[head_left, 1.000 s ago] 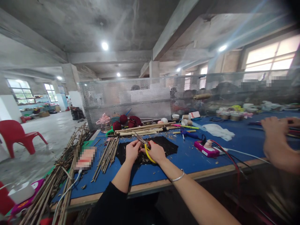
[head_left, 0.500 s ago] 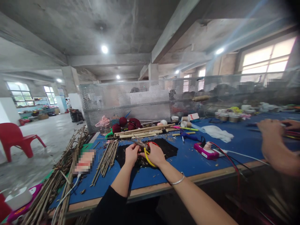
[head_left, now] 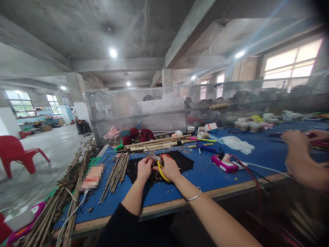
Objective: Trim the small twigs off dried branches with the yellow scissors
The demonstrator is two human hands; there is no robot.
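Note:
My right hand (head_left: 170, 169) is closed around scissors (head_left: 161, 172) with yellow and red handles, their metal blades pointing up and left. Close beside it, my left hand (head_left: 144, 169) is closed in a pinch near the blades; what its fingers hold is too small to make out. Both hands are over a black cloth (head_left: 184, 160) strewn with small brown scraps. To the left of the cloth lies a row of thin cut sticks (head_left: 117, 175). Behind it are thicker pale sticks (head_left: 146, 147).
Long twigs (head_left: 58, 195) lean along the table's left edge beside a phone (head_left: 92, 175) on a white cable. Dark red yarn balls (head_left: 146, 135), a blue glue gun (head_left: 207, 148) and a purple power strip (head_left: 224, 165) lie on the blue table (head_left: 177, 196). A co-worker's hand (head_left: 296, 144) is at right.
Both hands stay almost in place, with the scissor blades tilted slightly more upward. The whole view has shifted a little.

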